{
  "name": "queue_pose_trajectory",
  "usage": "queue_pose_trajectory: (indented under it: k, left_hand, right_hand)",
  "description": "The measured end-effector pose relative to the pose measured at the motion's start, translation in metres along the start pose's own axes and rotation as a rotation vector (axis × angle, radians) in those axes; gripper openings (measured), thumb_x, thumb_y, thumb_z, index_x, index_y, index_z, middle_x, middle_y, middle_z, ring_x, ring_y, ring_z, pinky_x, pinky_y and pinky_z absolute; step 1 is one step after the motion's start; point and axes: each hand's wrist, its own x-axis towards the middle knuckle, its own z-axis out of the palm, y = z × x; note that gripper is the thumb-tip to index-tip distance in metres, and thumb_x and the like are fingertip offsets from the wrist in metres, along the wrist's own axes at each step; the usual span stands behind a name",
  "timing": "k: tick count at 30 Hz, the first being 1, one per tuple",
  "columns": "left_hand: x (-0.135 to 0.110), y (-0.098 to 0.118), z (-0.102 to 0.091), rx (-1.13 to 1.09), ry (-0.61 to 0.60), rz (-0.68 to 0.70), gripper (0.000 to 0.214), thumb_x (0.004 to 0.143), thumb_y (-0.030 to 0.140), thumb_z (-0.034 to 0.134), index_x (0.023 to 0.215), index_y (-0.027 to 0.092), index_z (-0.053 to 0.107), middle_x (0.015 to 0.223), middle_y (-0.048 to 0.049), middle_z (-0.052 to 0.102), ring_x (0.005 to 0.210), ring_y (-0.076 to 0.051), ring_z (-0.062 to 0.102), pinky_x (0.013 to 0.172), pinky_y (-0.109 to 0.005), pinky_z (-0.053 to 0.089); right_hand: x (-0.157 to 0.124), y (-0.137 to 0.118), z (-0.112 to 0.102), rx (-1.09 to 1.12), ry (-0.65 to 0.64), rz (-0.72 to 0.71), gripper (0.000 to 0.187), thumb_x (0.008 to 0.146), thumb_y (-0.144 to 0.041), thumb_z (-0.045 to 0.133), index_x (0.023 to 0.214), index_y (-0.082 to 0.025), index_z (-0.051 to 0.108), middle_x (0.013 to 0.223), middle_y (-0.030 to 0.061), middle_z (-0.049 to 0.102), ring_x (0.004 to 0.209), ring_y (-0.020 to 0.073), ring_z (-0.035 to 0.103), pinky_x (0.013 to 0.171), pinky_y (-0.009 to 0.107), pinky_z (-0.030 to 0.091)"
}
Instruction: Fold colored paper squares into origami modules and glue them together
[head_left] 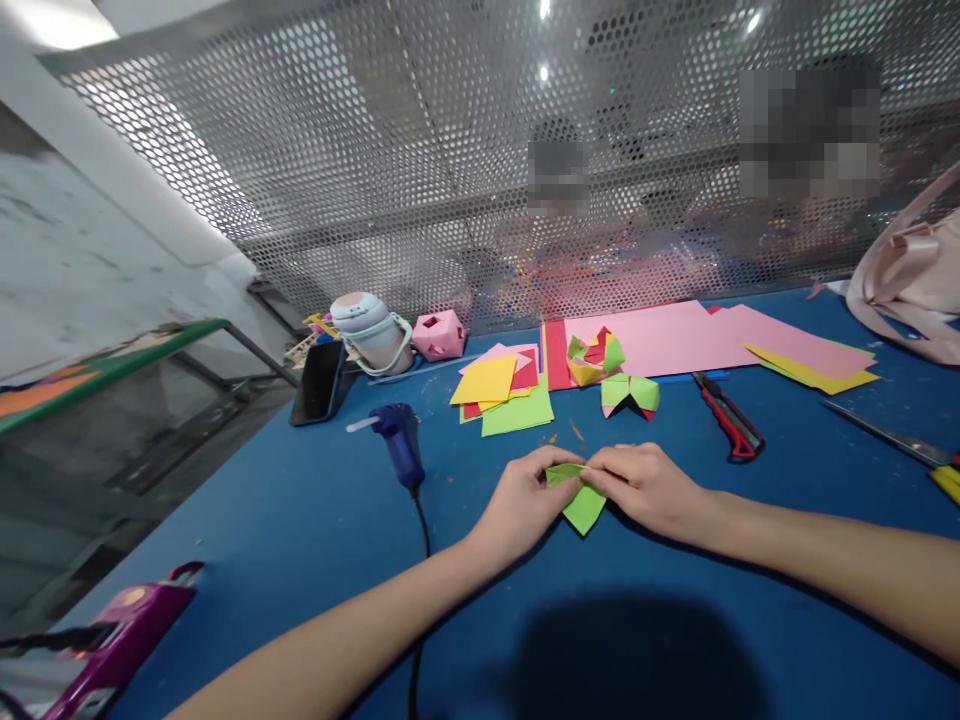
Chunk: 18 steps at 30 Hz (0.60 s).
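Note:
A folded piece of green paper [584, 512] is held just above or on the blue table, one point of it facing me. My left hand [531, 497] pinches its left side between thumb and fingers. From the right, my right hand [637, 482] closes on its upper right edge, the two hands' fingertips almost meeting. Behind the hands sits a folded green and red paper piece [630, 395]. A yellow, green and red folded paper piece [595, 357] rests just beyond it.
Left of my hands lies a blue glue gun [400, 447] with its cord. Loose coloured squares [499, 388], pink sheets [652, 338], a red utility knife [729, 418] and scissors [892, 435] lie around. Farther left are a phone [318, 383], a bottle [373, 335] and a purple power strip [124, 640].

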Motion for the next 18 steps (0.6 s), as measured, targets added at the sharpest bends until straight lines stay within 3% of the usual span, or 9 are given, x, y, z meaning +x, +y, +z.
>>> queue_pose_trajectory:
  k: [7, 10, 15, 18]
  left_hand:
    - [0.0006, 0.0011, -0.0008, 0.023, -0.019, 0.064, 0.018, 0.076, 0.024, 0.057, 0.062, 0.016, 0.063, 0.078, -0.0047, 0.067, 0.076, -0.017, 0.060, 0.072, -0.027, 0.047]
    - [0.0001, -0.0004, -0.0010, 0.003, -0.013, 0.071, 0.016, 0.077, 0.025, 0.057, 0.066, 0.015, 0.064, 0.076, -0.0040, 0.067, 0.075, -0.016, 0.059, 0.071, -0.026, 0.046]
    - [0.0008, -0.0010, -0.0016, 0.000, 0.090, -0.078, 0.018, 0.077, 0.029, 0.056, 0.070, 0.015, 0.064, 0.067, -0.0004, 0.065, 0.065, -0.015, 0.057, 0.061, -0.024, 0.044]
    - [0.0001, -0.0004, -0.0019, -0.004, 0.088, -0.045, 0.019, 0.079, 0.030, 0.054, 0.082, 0.016, 0.067, 0.079, -0.0015, 0.069, 0.074, -0.016, 0.060, 0.068, -0.025, 0.046]
  right_hand:
    - [-0.0022, 0.0056, 0.0019, -0.048, 0.010, -0.069, 0.036, 0.094, -0.033, 0.036, 0.083, -0.017, 0.066, 0.071, 0.0042, 0.068, 0.065, 0.0145, 0.060, 0.061, 0.024, 0.040]
    - [-0.0034, 0.0054, -0.0005, -0.058, 0.004, -0.102, 0.040, 0.095, -0.034, 0.032, 0.083, -0.017, 0.065, 0.070, 0.0044, 0.067, 0.064, 0.0142, 0.059, 0.060, 0.024, 0.040]
    - [-0.0010, 0.0045, -0.0027, -0.026, 0.012, -0.025, 0.033, 0.095, -0.031, 0.033, 0.085, -0.018, 0.061, 0.069, 0.0012, 0.063, 0.059, 0.0113, 0.056, 0.059, 0.022, 0.039]
    - [0.0011, 0.0053, -0.0017, -0.046, 0.030, -0.037, 0.036, 0.095, -0.031, 0.032, 0.076, -0.017, 0.059, 0.063, 0.0007, 0.058, 0.056, 0.0118, 0.053, 0.058, 0.023, 0.038]
